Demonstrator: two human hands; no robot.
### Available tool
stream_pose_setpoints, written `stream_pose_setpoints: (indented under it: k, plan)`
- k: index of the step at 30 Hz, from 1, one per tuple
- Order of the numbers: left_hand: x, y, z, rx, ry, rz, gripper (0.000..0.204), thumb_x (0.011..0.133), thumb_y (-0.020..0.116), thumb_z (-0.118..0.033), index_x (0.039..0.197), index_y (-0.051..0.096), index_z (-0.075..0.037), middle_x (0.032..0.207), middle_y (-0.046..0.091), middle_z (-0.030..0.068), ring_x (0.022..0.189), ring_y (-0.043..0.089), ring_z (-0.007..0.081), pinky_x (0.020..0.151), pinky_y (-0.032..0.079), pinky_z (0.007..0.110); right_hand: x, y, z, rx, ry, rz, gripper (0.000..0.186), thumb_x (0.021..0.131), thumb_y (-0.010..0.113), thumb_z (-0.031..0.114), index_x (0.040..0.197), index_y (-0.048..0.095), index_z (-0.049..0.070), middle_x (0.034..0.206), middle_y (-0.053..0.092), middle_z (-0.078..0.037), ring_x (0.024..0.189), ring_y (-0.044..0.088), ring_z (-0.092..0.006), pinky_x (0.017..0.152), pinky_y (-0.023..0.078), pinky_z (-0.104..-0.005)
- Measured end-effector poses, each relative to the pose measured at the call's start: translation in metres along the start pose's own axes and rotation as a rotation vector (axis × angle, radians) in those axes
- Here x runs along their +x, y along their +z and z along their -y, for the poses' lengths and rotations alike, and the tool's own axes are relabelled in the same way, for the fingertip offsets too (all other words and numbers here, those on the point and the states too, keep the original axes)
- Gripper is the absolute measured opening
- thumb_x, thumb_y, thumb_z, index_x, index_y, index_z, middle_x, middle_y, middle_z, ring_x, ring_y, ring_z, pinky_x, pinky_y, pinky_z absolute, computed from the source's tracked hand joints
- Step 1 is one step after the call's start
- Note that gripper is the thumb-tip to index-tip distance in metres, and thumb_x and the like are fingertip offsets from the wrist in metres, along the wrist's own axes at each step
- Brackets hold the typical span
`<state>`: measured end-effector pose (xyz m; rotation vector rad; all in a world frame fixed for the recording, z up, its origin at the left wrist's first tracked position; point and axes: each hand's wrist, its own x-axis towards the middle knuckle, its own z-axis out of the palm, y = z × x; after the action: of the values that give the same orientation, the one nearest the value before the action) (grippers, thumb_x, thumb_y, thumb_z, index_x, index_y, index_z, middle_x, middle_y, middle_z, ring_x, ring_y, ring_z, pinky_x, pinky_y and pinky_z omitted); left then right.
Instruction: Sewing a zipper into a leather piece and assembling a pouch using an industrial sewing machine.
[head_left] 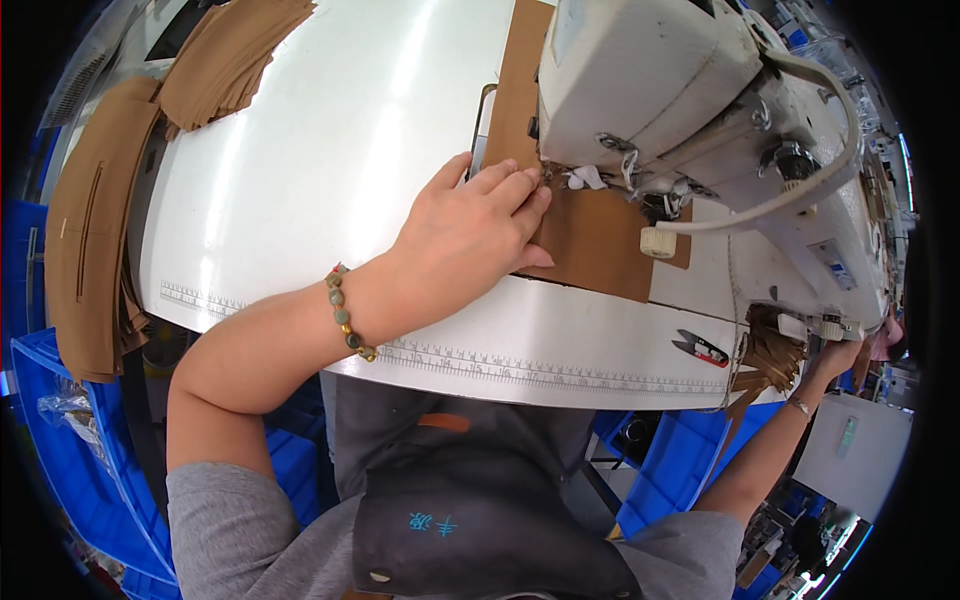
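My left hand [470, 230] lies flat with its fingers stretched out on a brown fabric piece [600, 245], the fingertips close to the needle area of a white sewing machine [650, 90]. The fabric passes under the machine head and lies on the white table [330, 200]. Small white scraps [585, 178] sit beside the needle area. My right hand [838, 358] reaches to the far right end of the machine, beside a bundle of brown strips [770, 355]. Its fingers are mostly hidden there, so what it touches or grips does not show.
Thread snips [702, 348] lie near the table's front edge, along which a printed ruler [480, 365] runs. Stacked brown pieces rest at the far left [225, 65] and left side [85, 230]. Blue bins [675, 470] stand below the table. A cable [850, 130] loops in front of the machine.
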<state>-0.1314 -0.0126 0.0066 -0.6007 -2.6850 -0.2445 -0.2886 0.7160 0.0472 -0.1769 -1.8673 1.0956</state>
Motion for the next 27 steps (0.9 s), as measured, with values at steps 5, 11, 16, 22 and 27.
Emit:
stream_pose_setpoints:
  k: [5,11,16,22,27]
  plan:
    - [0.001,-0.002,0.000,-0.007,0.004,-0.008,0.057,0.088,0.074,-0.048,0.129,0.072,-0.008,0.133,0.069,0.0071,0.128,0.063,0.0249,0.110,0.048,0.047,-0.040,-0.015,0.070,-0.726,0.019,0.029,0.049,0.110,0.054,0.041,0.125,0.070,-0.003,0.121,0.072,-0.012,0.116,0.067,-0.0195,0.100,0.051,-0.0331]
    - [-0.001,-0.001,0.001,-0.035,-0.002,-0.018,0.057,0.088,0.074,-0.048,0.130,0.072,-0.009,0.132,0.069,0.0067,0.129,0.063,0.0250,0.110,0.048,0.046,-0.244,0.014,0.182,-0.482,-0.583,0.802,0.029,0.083,0.081,0.018,0.107,0.075,0.003,0.104,0.070,-0.013,0.094,0.067,-0.0293,0.083,0.052,-0.0359]
    - [-0.003,-0.004,0.002,-0.054,0.032,-0.042,0.051,0.088,0.076,-0.042,0.128,0.073,-0.009,0.131,0.069,0.0064,0.127,0.064,0.0251,0.109,0.049,0.046,-0.284,0.063,0.225,-0.826,-0.390,0.749,0.024,0.092,0.078,0.016,0.114,0.077,0.006,0.106,0.067,-0.010,0.098,0.066,-0.0307,0.083,0.053,-0.0396]
    - [-0.011,-0.013,-0.007,-0.253,0.350,-0.147,0.035,0.082,0.083,-0.028,0.110,0.075,-0.008,0.117,0.072,0.0027,0.109,0.068,0.0219,0.091,0.057,0.036,-0.273,0.107,0.250,-0.417,-0.817,0.884,0.033,0.087,0.077,0.010,0.120,0.074,0.004,0.115,0.069,-0.009,0.103,0.067,-0.0295,0.087,0.055,-0.0421]
    - [-0.016,-0.014,-0.013,-0.309,0.563,-0.147,0.025,0.081,0.084,-0.028,0.096,0.076,-0.009,0.105,0.072,0.0015,0.097,0.069,0.0190,0.079,0.058,0.031,-0.270,0.183,0.246,-0.410,-1.150,0.916,0.037,0.083,0.070,0.003,0.120,0.069,0.005,0.115,0.070,-0.008,0.104,0.068,-0.0283,0.087,0.057,-0.0410]
